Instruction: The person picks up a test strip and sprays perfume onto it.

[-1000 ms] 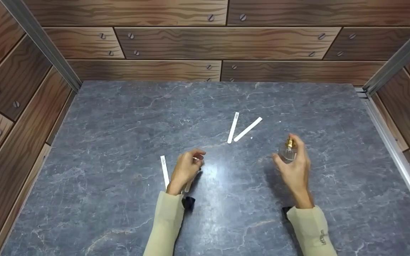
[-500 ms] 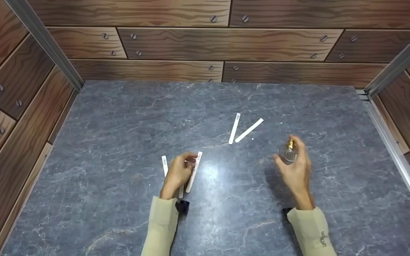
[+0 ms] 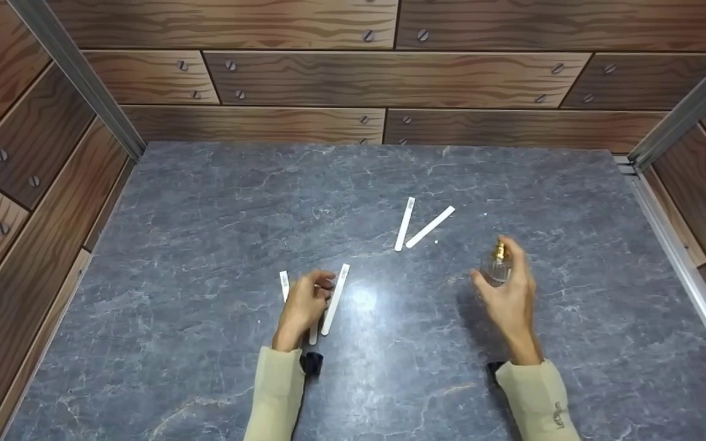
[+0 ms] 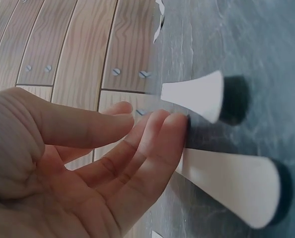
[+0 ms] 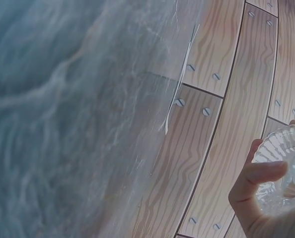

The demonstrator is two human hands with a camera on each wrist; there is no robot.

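Observation:
In the head view my left hand (image 3: 304,303) hovers over white perfume test strips, its fingers loosely bent and nothing between thumb and fingertips. One test strip (image 3: 336,300) lies just right of it; another strip (image 3: 284,285) shows at its left, and a third (image 3: 313,334) is mostly hidden under the hand. The left wrist view has two strip ends, one strip (image 4: 232,181) passing behind the fingertips; contact cannot be told. My right hand (image 3: 510,294) holds a clear ribbed glass perfume bottle (image 3: 495,269) upright, index finger on its gold sprayer (image 3: 500,251).
Two more test strips (image 3: 405,223) lie in a narrow V farther back on the grey marbled table (image 3: 236,202). Wood-patterned walls (image 3: 390,76) stand at the back and sides, with metal rails (image 3: 684,104) at the corners.
My left hand has drawn back leftward from the right-hand strip, which now shows whole on the table. The right hand keeps its hold on the perfume bottle.

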